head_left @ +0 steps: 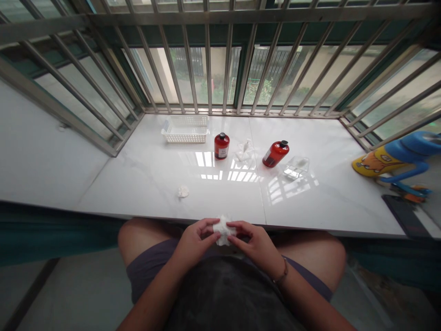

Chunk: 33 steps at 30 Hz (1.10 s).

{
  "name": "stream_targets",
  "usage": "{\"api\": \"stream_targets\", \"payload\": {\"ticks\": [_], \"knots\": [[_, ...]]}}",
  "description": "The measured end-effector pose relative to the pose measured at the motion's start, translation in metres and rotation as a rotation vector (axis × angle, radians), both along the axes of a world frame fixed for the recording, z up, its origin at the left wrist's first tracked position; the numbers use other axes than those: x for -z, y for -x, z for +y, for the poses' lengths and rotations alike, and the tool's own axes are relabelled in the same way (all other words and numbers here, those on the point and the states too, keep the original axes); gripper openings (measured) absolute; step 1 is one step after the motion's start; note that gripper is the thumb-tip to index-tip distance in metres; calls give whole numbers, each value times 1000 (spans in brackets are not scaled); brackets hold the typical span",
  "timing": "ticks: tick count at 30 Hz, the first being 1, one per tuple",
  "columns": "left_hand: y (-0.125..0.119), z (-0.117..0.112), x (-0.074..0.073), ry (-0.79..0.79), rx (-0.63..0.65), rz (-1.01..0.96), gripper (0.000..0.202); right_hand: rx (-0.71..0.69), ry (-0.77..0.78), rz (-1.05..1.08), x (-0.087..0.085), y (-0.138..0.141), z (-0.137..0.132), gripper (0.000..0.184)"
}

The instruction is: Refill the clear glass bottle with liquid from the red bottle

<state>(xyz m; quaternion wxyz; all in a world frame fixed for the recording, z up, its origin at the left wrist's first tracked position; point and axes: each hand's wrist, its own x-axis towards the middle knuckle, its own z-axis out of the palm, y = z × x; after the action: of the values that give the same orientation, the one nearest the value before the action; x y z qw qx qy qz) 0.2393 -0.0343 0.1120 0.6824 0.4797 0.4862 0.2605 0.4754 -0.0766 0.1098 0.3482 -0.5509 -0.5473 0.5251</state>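
Left hand [196, 242] and right hand [257, 244] pinching a crumpled white tissue [223, 231] above dark shorts [149, 264]

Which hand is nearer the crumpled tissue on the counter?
Left. The left hand is in front of the tissue, slightly to its right; the right hand is farther right. Together they hold a wad.

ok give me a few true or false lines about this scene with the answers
The left hand and right hand both hold a crumpled white paper tissue. True.

A glossy red cylindrical bottle and a second glossy red bottle sit inside the white plastic basket. False: both are outside it, on the white marble counter.

A thin bracelet circles the left wrist. False: it is on the right wrist.

A small crumpled white tissue lies on the counter. True.
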Motion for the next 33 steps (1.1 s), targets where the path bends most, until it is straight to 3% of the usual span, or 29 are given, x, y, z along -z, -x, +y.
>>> {"api": "stream_targets", "payload": {"ticks": [5,10,13,16,20,24,28,33], "knots": [[6,3,3,-81,71,93,51,1,-19,-188,1,-2,3,30],[7,5,-2,-131,48,198,44,19,-103,-270,-2,0,3,12],[6,5,-3,-187,23,282,28,68,-138,-151,-4,2,3,10],[2,3,-1,-175,-21,192,30,94,23,55,0,4,3,24],[-8,-3,3,49,-105,-94,44,159,254,347,7,9,5,46],[-15,-8,6,219,-158,-202,57,154,364,458,8,13,6,53],[-15,-9,8,202,-162,-147,55,106,296,335,7,12,6,45],[-14,-10,13,122,-22,-62,48,111,17,-161,2,11,3,15]]}}
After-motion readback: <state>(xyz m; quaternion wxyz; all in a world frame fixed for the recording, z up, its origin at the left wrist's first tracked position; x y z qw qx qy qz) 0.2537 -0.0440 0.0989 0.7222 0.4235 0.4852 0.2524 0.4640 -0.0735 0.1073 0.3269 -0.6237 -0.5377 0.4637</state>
